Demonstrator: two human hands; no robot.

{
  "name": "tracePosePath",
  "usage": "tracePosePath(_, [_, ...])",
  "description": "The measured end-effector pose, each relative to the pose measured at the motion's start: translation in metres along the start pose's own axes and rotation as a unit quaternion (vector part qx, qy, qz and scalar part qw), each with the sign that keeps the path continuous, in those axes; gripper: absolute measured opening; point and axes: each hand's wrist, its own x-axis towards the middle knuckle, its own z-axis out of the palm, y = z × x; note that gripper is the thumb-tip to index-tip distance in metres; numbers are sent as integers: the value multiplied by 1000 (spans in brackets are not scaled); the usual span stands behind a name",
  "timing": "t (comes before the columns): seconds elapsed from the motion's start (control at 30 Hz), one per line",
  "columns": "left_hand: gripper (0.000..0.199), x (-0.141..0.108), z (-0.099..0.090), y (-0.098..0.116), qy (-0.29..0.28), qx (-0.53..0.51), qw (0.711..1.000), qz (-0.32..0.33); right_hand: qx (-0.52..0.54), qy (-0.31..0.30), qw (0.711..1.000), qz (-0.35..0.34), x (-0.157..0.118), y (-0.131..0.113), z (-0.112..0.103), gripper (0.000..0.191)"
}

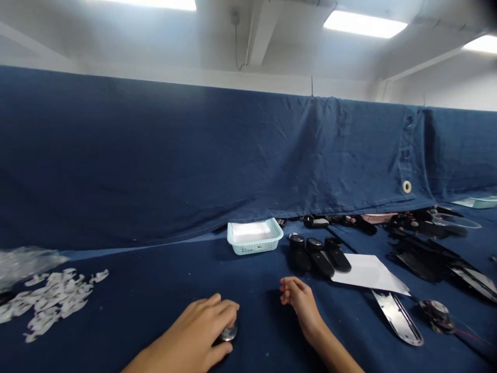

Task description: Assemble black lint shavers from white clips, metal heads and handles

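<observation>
White plastic parts [58,298], heaped; dark-blue cloth tabletop [143,285] running thence to left hand [200,329], fingers and thumb closed around round silvery metal piece [230,332]. Pale-blue perforated plastic basket [255,249], near lower edge of dark-blue fabric curtain [217,155]. Right hand [301,302], fingers curled together, near elongated black housings [320,263].

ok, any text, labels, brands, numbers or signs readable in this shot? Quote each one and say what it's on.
None readable anywhere.
White sheet and paper in the light-blue basket: no print I can make out.
Black housings beside the sheet: too small and blurred to tell any markings.
Round metallic part at the left hand: partly covered, no marking legible.
</observation>
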Motion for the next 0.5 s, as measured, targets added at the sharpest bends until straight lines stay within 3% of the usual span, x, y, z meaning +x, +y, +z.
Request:
tracePosePath(0.13, [12,19,12,-9,37,32,999,21,0,-6,1000,-3,2,2,0,22])
tracePosePath(0.3, [17,41,19,-25,67,58,996,0,-3,-9,1000,-7,5,3,-1,25])
tracePosePath(0.4, [12,37,19,-36,76,67,995,-19,-7,-11,1000,-12,4,2,-1,24])
tracePosePath(0.5, [23,21,20,-42,77,72,994,-28,-10,-15,1000,-14,2,1,-1,24])
